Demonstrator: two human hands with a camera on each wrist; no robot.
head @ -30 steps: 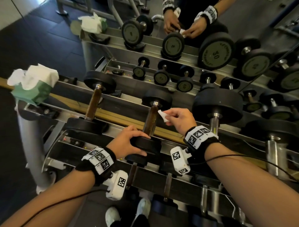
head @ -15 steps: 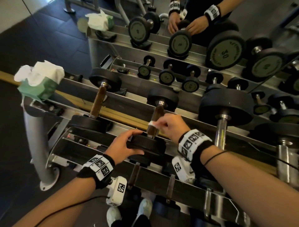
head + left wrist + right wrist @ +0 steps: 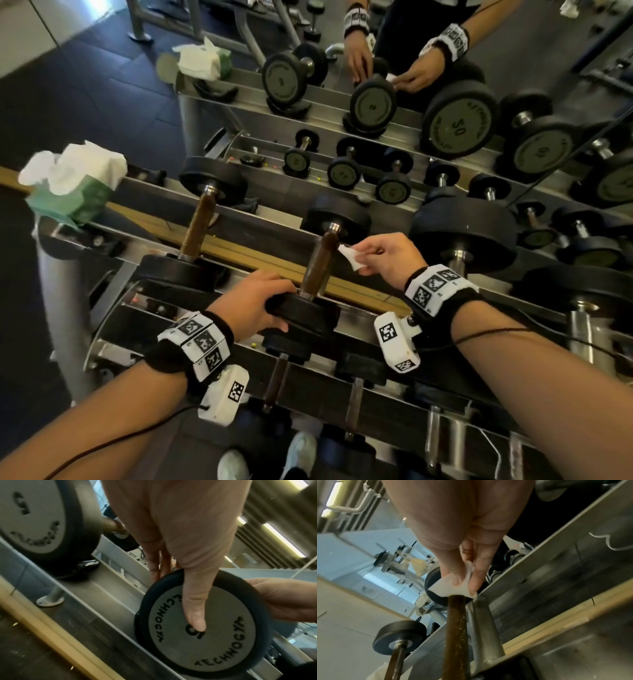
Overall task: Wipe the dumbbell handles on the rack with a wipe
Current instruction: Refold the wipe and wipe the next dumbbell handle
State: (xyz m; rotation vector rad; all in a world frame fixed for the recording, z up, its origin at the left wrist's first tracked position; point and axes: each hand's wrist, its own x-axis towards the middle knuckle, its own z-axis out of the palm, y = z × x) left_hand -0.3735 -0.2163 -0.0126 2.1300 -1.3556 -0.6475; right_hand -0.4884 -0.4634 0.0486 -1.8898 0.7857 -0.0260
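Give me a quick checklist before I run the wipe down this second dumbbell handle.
1. Wipe in right hand: ok, pinched between thumb and fingers.
2. Wipe on handle: ok, its edge meets the bar's far end in the right wrist view.
3. Dumbbell steadied: ok, left hand grips the near plate, thumb across its face.
4. Dumbbell seated on rack: ok, both ends rest on the rails.
5. Path down the handle: ok, nothing between wipe and near plate.
6. Wipe still damp and clean: cannot tell.
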